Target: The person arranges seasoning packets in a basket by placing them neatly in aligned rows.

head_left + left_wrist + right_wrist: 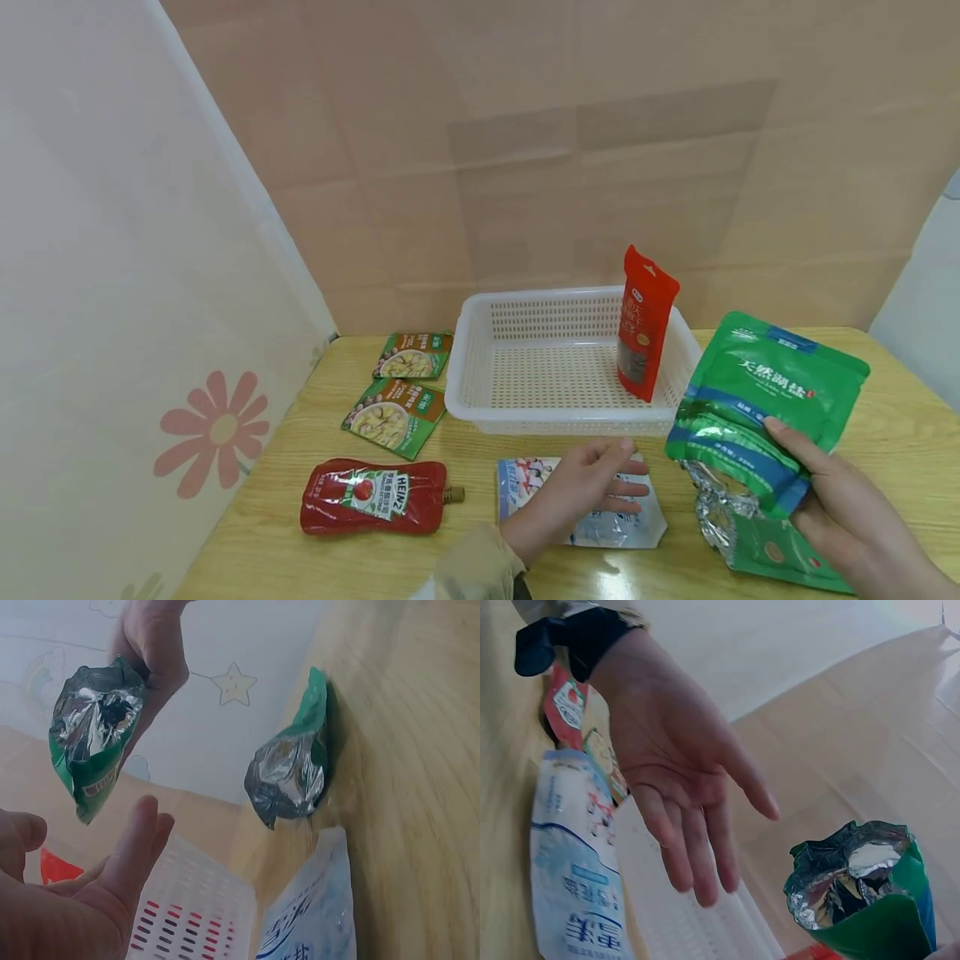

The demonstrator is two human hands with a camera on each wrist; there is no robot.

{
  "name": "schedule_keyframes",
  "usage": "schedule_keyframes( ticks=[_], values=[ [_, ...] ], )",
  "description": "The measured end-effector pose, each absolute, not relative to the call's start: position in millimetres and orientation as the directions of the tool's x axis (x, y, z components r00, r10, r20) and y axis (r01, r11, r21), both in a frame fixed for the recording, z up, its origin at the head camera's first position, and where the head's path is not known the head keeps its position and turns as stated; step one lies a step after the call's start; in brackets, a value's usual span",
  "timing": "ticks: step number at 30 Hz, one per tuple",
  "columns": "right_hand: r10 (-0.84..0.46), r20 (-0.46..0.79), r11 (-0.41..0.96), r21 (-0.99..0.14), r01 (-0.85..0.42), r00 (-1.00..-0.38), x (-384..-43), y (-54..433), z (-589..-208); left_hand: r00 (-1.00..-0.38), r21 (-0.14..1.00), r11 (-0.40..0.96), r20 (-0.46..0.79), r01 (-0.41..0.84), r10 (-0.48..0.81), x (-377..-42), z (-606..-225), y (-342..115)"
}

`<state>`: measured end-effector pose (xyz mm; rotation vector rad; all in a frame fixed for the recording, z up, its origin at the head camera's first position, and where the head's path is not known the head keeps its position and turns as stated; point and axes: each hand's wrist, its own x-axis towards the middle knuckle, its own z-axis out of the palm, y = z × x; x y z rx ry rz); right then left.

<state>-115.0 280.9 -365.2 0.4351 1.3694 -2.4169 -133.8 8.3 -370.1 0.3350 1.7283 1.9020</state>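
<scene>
My right hand (851,508) holds a green pouch (795,375) at the right, thumb across its front. In the wrist views this pouch's foil-lined end gapes (97,735). Below it on the table lies a second green pouch (791,554) with a crumpled foil opening, partly hidden by my right hand. My left hand (577,492) holds nothing; it hovers over a white and blue bag (630,533) lying flat in front of the basket. In the right wrist view the left palm (675,757) shows with fingers extended, apart from the held pouch (885,922).
A white plastic basket (468,350) stands at the back, with a red pouch (647,333) upright at its right side. Left of it lie two green and brown soup packets (393,417). A red ketchup pouch (375,497) with a cap lies at the front left. Walls bound the back and left.
</scene>
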Motion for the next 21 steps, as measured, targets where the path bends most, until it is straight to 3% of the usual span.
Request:
schedule_keyframes(
  ticks=[6,15,21],
  values=[
    [-0.099,-0.429,-0.387,-0.814,0.432,-0.898,-108.0,256.0,-368.3,-0.744,0.949,-0.040,-0.219,-0.314,0.632,-131.3,-366.9,9.8],
    [-0.039,-0.471,-0.274,-0.843,0.463,-0.881,-105.3,235.2,-368.3,-0.753,0.923,-0.116,-0.221,-0.366,0.620,-124.0,-371.2,13.8],
    [-0.034,-0.459,-0.220,-0.863,0.455,-0.888,-102.5,224.4,-370.8,-0.751,0.928,-0.035,-0.277,-0.370,0.599,-128.8,-373.8,13.4]
  ],
)
